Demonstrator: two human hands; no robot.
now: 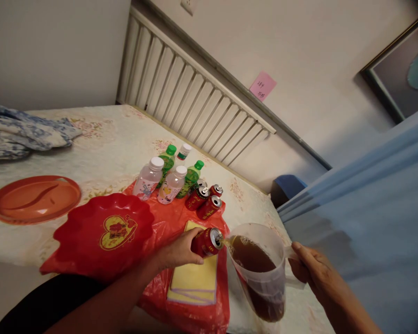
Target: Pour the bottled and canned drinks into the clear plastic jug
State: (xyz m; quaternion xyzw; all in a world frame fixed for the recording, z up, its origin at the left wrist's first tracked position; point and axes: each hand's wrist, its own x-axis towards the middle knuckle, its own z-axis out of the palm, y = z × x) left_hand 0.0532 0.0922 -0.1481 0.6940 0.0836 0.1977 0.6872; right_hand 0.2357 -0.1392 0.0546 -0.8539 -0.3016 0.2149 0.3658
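Your left hand grasps a red drink can, tipped so its top faces right. Your right hand grips the handle of a translucent plastic jug, which leans left, its rim just beside the can. A thin stream shows between them, so you seem to be pouring the can into the jug; that calls for a steady left wrist and the can's opening held over the rim.

Frothy brown liquid fills much of the jug; how much remains in the can is hidden. Below the can lies a folded yellow cloth on a red plastic sheet. Farther off stand more red cans, two green-capped bottles, two printed wide-mouth bottles and a white-capped bottle; you cannot tell how full they are. To the left sit a scalloped red tray and an orange oval plate.
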